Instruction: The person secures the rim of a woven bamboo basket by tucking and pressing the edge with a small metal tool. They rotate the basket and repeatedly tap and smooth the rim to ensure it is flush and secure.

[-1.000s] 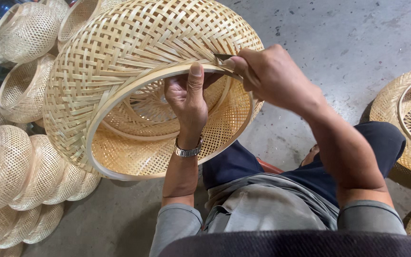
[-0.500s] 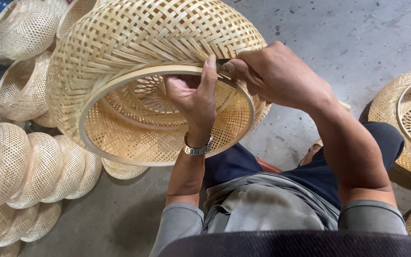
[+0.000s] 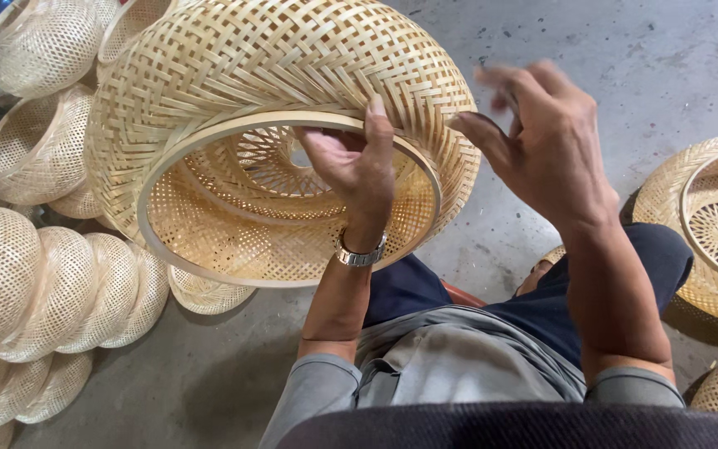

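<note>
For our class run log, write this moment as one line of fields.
left hand: grips hoop rim of woven bamboo shade | right hand: open, beside shade's edge | around: stacked shades on concrete floor

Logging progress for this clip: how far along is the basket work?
Done: the woven bamboo shade looks fully woven, with its rim hoop seated. In hand: the left hand grips the rim, while the right hand is open beside it. What remains cannot be told. Similar shades lie stacked nearby.
</note>
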